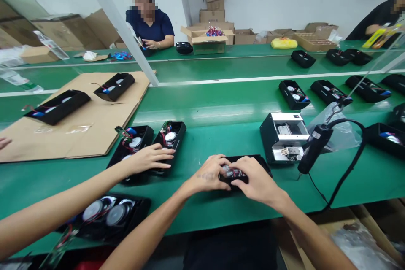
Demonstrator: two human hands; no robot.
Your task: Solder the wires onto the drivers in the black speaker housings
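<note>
A black speaker housing [260,163] lies on the green bench in front of me, with red wires and parts in its opening. My left hand [211,174] grips its left end, fingers curled over the rim. My right hand [253,177] is closed over the opening from the right, its fingertips near the wires; what exactly they pinch is hidden. Left of my hands, a co-worker's hand [151,158] rests on two open speaker housings, one of them showing a round driver and green circuit board [166,127].
An electric screwdriver [315,148] hangs on the right beside a black-and-white screw feeder [281,138]. Several speaker housings [294,94] stand farther back. A cardboard sheet [95,139] carries two more housings. Another housing [139,215] lies at the near left. A person [152,25] sits opposite.
</note>
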